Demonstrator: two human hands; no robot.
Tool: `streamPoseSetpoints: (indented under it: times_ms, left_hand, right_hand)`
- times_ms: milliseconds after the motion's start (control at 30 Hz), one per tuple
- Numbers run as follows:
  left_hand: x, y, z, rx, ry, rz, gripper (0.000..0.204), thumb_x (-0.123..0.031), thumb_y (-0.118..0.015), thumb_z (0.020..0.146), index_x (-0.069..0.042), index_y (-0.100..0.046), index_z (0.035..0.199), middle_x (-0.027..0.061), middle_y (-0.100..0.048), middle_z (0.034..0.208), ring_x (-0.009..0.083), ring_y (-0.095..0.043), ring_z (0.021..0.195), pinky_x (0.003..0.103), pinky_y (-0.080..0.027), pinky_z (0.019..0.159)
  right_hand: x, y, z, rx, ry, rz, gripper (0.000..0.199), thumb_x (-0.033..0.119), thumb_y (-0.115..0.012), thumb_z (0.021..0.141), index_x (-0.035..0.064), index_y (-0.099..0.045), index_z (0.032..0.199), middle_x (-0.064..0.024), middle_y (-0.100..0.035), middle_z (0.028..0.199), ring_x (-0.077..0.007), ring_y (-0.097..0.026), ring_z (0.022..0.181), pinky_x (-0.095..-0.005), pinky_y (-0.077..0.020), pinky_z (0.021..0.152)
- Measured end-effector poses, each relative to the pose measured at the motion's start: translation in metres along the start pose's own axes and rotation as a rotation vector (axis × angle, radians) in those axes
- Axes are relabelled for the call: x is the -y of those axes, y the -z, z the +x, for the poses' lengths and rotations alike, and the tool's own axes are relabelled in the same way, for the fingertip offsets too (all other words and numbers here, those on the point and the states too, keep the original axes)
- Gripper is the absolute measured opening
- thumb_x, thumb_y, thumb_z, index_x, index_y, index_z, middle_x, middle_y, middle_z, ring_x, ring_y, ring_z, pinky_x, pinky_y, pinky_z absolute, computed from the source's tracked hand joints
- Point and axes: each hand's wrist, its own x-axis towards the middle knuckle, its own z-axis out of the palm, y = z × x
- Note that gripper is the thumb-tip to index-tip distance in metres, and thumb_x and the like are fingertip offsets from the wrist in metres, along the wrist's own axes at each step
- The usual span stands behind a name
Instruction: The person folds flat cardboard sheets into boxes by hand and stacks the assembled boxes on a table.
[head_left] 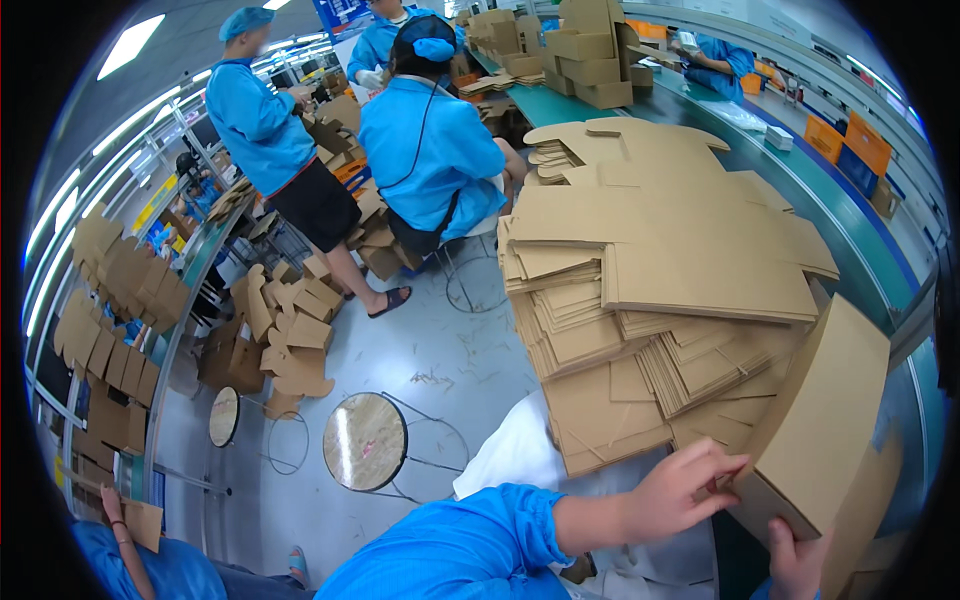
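Note:
A brown cardboard box [828,415], partly folded up, stands tilted at the right edge of the big stack. My left hand [668,498], in a blue sleeve, reaches across from the lower middle with fingers curled and pinching at the box's near left corner. Low on the near side, my right hand [797,562] grips the box's bottom edge, thumb on the outside; its other fingers are mostly hidden. Flat die-cut cardboard blanks [690,235] lie piled just beyond both hands, their layers fanned unevenly.
A green conveyor [840,205] runs behind the stack, with folded boxes [590,60] on it. Round stools [366,441] stand on the floor to the left, near a heap of cardboard [300,330]. Co-workers in blue work nearby, one seated [425,150]. Orange crates [866,145] sit far right.

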Motion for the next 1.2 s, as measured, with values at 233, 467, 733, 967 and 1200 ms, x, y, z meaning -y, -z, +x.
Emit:
streamPoseSetpoints:
  times_ms: [233, 467, 733, 967, 1200]
  left_hand:
    - [0.000, 0.001, 0.004, -0.105, -0.034, -0.009, 0.032, -0.003, -0.073, 0.073, 0.000, -0.064, 0.104, 0.0084, -0.059, 0.080, 0.0202, -0.059, 0.070, 0.029, -0.046, 0.059]
    - [0.000, 0.001, 0.007, -0.095, -0.053, -0.040, 0.023, -0.002, -0.072, 0.074, -0.002, -0.067, 0.096, 0.0079, -0.061, 0.077, 0.0209, -0.059, 0.067, 0.030, -0.046, 0.056]
    - [-0.028, 0.026, 0.020, 1.034, -0.295, -0.300, 0.053, -0.027, -0.064, 0.086, 0.001, -0.047, 0.127, 0.0176, -0.054, 0.119, 0.0327, -0.052, 0.104, 0.042, -0.041, 0.087]
    - [0.000, 0.037, 0.032, -0.417, 0.278, -0.572, 0.091, -0.036, -0.067, 0.079, -0.008, -0.013, 0.147, 0.0141, -0.032, 0.140, 0.0270, -0.039, 0.123, 0.037, -0.034, 0.099]
    - [0.010, 0.006, 0.022, -0.161, 0.420, -0.734, 0.070, -0.040, -0.046, 0.093, -0.011, -0.011, 0.147, 0.0145, -0.035, 0.141, 0.0267, -0.045, 0.122, 0.041, -0.040, 0.098]
  right_hand:
    - [-0.007, 0.002, 0.000, 0.056, 0.073, -0.092, 0.042, 0.006, -0.071, 0.077, -0.0044, -0.056, 0.114, -0.0206, -0.063, 0.107, -0.0311, -0.061, 0.099, -0.0366, -0.0460, 0.087]
    - [-0.034, 0.012, -0.016, -0.049, 0.111, -0.081, 0.044, 0.019, -0.073, 0.072, 0.0008, -0.058, 0.110, -0.0141, -0.061, 0.106, -0.0276, -0.057, 0.100, -0.0365, -0.0469, 0.082]
    - [-0.047, 0.014, 0.008, -0.225, 0.047, 0.594, 0.074, 0.046, -0.060, 0.086, -0.0039, -0.034, 0.134, -0.0127, -0.047, 0.130, -0.0220, -0.045, 0.119, -0.0340, -0.0354, 0.099]
    - [-0.015, -0.006, 0.024, 0.365, -0.004, 0.047, 0.050, 0.031, -0.063, 0.085, 0.0022, -0.042, 0.119, -0.0180, -0.057, 0.102, -0.0312, -0.061, 0.092, -0.0372, -0.0481, 0.078]
    - [0.003, 0.016, 0.011, 0.459, 0.240, 0.276, 0.063, 0.038, -0.066, 0.082, 0.0017, -0.041, 0.128, -0.0077, -0.062, 0.096, -0.0226, -0.058, 0.078, -0.0363, -0.0455, 0.065]
